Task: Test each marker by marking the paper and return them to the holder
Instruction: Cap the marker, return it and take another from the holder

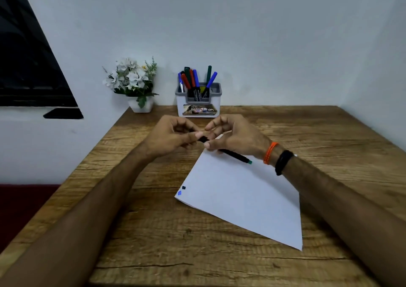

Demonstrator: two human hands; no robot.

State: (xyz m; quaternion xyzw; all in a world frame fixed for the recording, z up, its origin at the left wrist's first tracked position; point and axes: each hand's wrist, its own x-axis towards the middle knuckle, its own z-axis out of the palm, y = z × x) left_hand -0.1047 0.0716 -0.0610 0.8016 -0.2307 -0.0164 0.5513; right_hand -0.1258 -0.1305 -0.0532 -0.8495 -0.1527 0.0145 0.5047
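Wooden table [153, 231] | paper [241, 199] | hands: left [173, 137], right [232, 137] pinch marker [232, 155] | grey wall [263, 34]

A wooden worktop [219, 253] stood against a plain pale wall [241, 34]. A dark window [28, 62] filled the left side, and white flowers [131, 76] in a white pot [140, 106] sat at the back corner.
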